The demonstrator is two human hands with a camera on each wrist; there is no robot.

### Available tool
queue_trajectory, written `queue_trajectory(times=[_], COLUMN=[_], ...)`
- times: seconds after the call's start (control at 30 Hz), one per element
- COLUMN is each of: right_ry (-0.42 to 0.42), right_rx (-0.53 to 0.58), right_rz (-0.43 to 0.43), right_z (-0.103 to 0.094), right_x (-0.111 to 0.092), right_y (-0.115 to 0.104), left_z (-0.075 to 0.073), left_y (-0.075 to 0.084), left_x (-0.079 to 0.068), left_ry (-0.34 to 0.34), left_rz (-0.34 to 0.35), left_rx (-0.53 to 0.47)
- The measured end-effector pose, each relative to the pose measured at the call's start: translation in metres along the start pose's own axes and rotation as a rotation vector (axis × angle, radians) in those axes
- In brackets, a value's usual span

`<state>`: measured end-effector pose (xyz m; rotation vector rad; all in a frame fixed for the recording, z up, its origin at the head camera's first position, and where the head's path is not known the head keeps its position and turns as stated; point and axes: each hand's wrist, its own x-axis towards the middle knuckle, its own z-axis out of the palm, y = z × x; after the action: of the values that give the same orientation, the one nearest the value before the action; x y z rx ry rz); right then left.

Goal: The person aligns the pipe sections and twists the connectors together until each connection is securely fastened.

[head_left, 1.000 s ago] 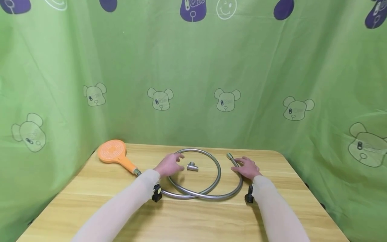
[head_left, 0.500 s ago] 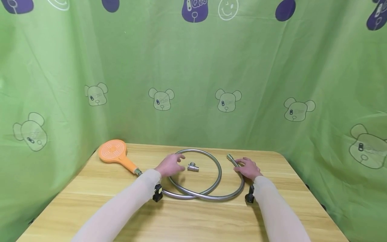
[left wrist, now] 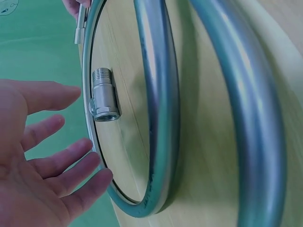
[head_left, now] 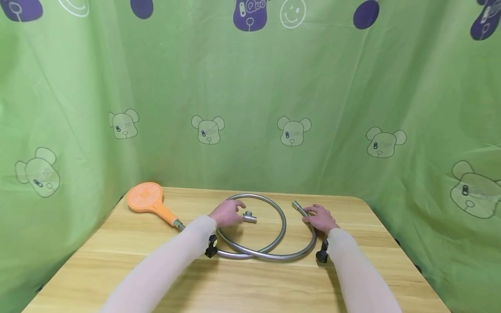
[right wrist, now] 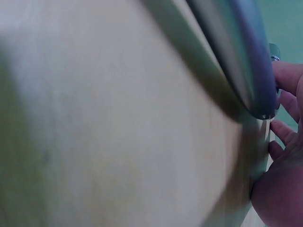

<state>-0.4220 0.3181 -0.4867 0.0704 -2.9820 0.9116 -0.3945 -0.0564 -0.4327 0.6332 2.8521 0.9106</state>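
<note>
A flexible metal shower hose (head_left: 282, 219) lies looped on the wooden table, its left end joined to an orange shower head (head_left: 145, 196). My right hand (head_left: 322, 218) pinches the hose near its free end, with thumb and fingers on either side of it; the end connector (head_left: 296, 204) sticks out past the fingers. Inside the loop lies a small chrome threaded fitting (head_left: 249, 217), with a side stub. My left hand (head_left: 228, 213) hovers over the loop's left side, fingers spread and thumb apart. In the left wrist view the fitting (left wrist: 104, 94) lies just beyond the fingertips, and the hand holds nothing.
The wooden table (head_left: 250, 287) has its rear edge close to a green curtain (head_left: 250, 165) printed with bear heads, which also hangs along both sides. Black wrist cameras are strapped at both cuffs. The hose crosses itself in front of the loop.
My left hand has moved right, closer to the chrome fitting. My right hand has stayed almost in place, and the hose beside it has shifted slightly to the right.
</note>
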Motion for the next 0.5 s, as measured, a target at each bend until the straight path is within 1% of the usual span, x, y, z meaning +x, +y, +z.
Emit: queue_trajectory(times=[0.13,0.23,0.33,0.43,0.5], right_ry=[0.004,0.007,0.011,0.011,0.011], right_rx=[-0.012,-0.002,0.016,0.028,0.027], right_rz=[0.002,0.005,-0.004,-0.008,-0.007], right_z=[-0.003,-0.002,-0.002,-0.002,-0.002], right_x=[-0.002,-0.002,-0.002,-0.003,-0.003], right_y=[0.002,0.003,0.002,0.001,0.001], left_z=[0.006,0.011,0.015,0.019,0.021], left_y=[-0.001,-0.002,-0.002,-0.001,-0.001], left_x=[0.012,0.019,0.025,0.029,0.032], left_ry=[-0.012,0.002,0.010,-0.006,-0.020], left_rz=[0.018,0.031,0.010,-0.017,-0.022], left_rx=[0.032,0.096,0.140,0.151,0.145])
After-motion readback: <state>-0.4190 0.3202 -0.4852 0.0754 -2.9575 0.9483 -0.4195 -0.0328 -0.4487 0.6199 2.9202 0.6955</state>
